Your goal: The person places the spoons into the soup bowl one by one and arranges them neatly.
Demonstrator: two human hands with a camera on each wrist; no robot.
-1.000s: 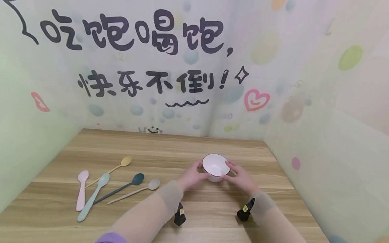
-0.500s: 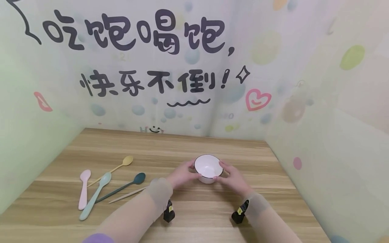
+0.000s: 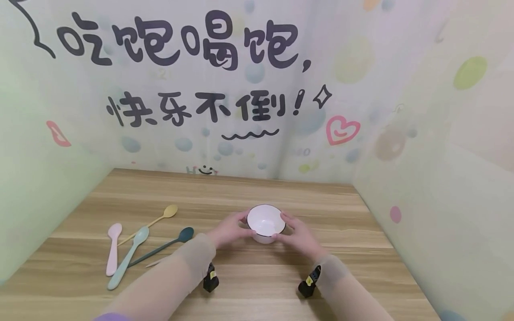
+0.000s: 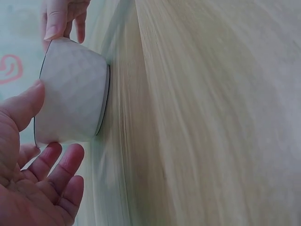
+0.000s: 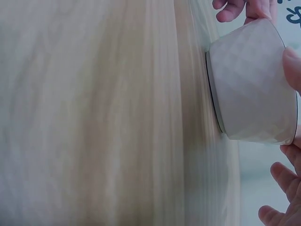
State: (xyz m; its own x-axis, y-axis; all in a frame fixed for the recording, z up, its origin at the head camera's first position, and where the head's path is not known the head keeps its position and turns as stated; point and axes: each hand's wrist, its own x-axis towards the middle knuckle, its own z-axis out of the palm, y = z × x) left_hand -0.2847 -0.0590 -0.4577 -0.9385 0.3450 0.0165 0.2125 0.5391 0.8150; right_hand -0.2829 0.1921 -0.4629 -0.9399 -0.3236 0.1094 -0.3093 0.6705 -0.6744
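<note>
A white bowl with a thin dark rim (image 3: 266,220) is held upright between both hands near the middle of the table. My left hand (image 3: 230,230) grips its left side, thumb at the near rim and fingers at the side. On the opposite side my right hand (image 3: 299,236) grips it in much the same way. The left wrist view shows the faceted outer wall of the bowl (image 4: 73,94) and its dark-edged base close to the tabletop; whether it touches, I cannot tell. In the right wrist view, the bowl (image 5: 254,84) sits between thumb and fingers.
Left on the wooden table (image 3: 257,290) lie a pink spoon (image 3: 113,249), a light blue spoon (image 3: 129,257), a yellow spoon (image 3: 160,217) and a dark teal spoon (image 3: 172,241). My left forearm hides most of a beige spoon (image 3: 157,261). Printed walls (image 3: 257,151) enclose the back and sides.
Both hands have moved the bowl leftward across the table, keeping their grip. The left forearm now covers the beige spoon's head. The other spoons lie as before.
</note>
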